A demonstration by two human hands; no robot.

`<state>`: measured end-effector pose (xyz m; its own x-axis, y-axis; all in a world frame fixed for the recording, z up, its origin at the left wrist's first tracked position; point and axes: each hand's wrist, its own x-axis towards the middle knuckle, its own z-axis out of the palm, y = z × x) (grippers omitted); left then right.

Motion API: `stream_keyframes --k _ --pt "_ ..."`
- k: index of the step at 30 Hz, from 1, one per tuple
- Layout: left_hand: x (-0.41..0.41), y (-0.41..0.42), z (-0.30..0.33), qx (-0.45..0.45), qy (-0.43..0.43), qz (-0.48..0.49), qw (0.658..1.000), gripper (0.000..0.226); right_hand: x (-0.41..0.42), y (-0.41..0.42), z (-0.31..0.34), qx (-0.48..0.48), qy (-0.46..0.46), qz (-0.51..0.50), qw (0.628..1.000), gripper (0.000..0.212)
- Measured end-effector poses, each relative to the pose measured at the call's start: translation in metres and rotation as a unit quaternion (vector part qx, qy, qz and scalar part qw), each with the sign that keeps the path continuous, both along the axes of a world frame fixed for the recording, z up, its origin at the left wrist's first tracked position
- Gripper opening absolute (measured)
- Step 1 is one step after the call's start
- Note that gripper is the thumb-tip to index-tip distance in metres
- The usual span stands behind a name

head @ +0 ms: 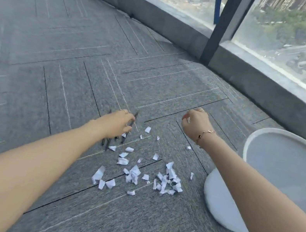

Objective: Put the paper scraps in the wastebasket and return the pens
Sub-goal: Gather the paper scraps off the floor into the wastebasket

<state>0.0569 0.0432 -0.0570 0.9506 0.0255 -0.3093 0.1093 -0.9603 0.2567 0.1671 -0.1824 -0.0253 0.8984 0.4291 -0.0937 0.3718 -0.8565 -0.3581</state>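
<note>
Grey carpet tiles (76, 61) run to a curved window wall (284, 36) upper right. Your left hand (116, 123) grips dark pens (127, 132), partly hidden; your right hand (195, 125) pinches a paper scrap (188, 119). More paper scraps (133, 173) litter centre frame beside the white wastebasket (265, 148), cut off right.

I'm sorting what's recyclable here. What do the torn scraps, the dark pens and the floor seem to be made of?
The scraps look like thin white paper: matte, creased, with ragged torn edges. The pens, under the left hand, are slim and dark; probably plastic, though blur leaves metal possible. The floor looks like grey carpet tiles, a flecked woven texture with visible seams.
</note>
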Motion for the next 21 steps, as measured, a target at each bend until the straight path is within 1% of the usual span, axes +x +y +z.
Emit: stream_keyframes --k 3,6,9,12,16,19,21 --pt "-0.002 0.015 -0.032 0.004 -0.006 0.039 0.999 0.032 0.003 0.013 -0.037 -0.035 0.035 0.006 0.999 0.026" --pt "-0.004 0.021 -0.066 -0.031 0.001 0.082 0.996 0.028 0.006 0.029 -0.071 -0.072 0.076 0.030 0.994 0.029" --pt "-0.002 0.020 -0.098 -0.041 -0.002 0.112 0.993 0.028 0.011 0.047 -0.101 -0.098 0.130 0.067 0.984 0.043" --pt "0.002 0.015 -0.117 -0.019 -0.011 0.094 0.995 0.037 0.013 0.066 -0.129 -0.112 0.169 0.116 0.972 0.063" --pt "0.000 0.010 -0.129 0.050 0.000 0.047 0.998 0.049 0.012 0.090 -0.155 -0.146 0.176 0.172 0.958 0.078" --pt "-0.005 0.015 -0.134 0.053 0.031 0.037 0.997 0.053 0.009 0.096 -0.165 -0.190 0.151 0.188 0.952 0.078" --pt "-0.009 0.018 -0.134 0.061 0.034 0.019 0.997 0.054 0.004 0.093 -0.171 -0.207 0.122 0.193 0.951 0.077"
